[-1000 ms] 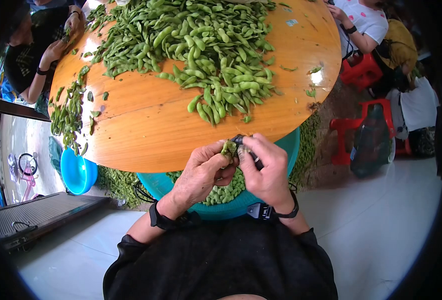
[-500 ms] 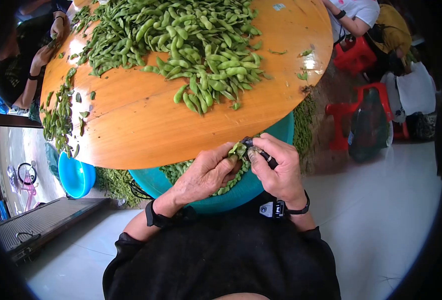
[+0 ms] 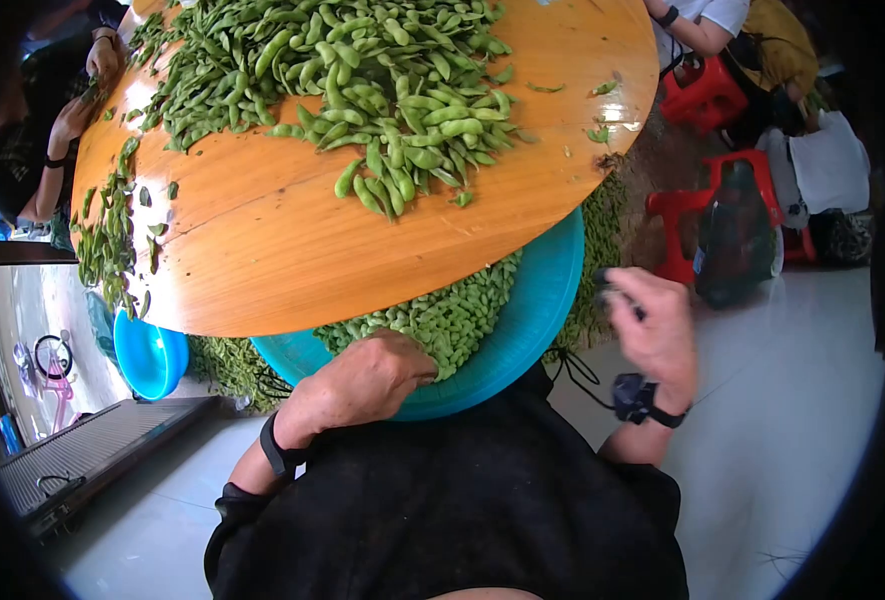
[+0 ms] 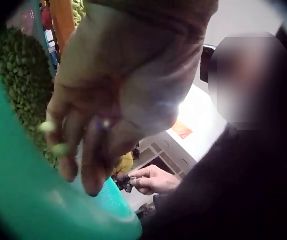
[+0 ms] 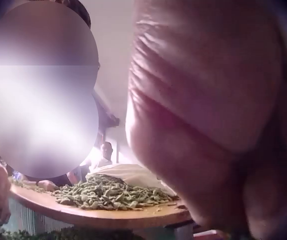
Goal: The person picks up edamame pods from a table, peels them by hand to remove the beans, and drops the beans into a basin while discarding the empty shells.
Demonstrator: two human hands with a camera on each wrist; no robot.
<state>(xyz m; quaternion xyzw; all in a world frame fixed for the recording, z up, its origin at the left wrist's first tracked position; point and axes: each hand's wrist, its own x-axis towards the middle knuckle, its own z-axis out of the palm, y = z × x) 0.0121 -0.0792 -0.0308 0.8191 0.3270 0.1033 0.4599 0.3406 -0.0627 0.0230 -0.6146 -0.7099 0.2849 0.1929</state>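
My left hand hangs over a teal basin of shelled green beans, its fingers pointing down. In the left wrist view, two pale green beans show beside its loosely bent fingers. To the right, outside the basin, my right hand is blurred, with dark coverings on its fingertips. Its thumb and forefinger look apart, and no pod shows between them. On the round wooden table before me lies a large heap of green soybean pods.
Discarded pods cover the floor right of the basin. Red stools stand farther right, one with a dark green bag. A blue tub and a ribbed metal panel are on the left. Another person's hands work across the table.
My hands were together over the basin, working at a green pod. Now they are apart: the left has lowered toward the beans, and the right has swung out past the basin's right side.
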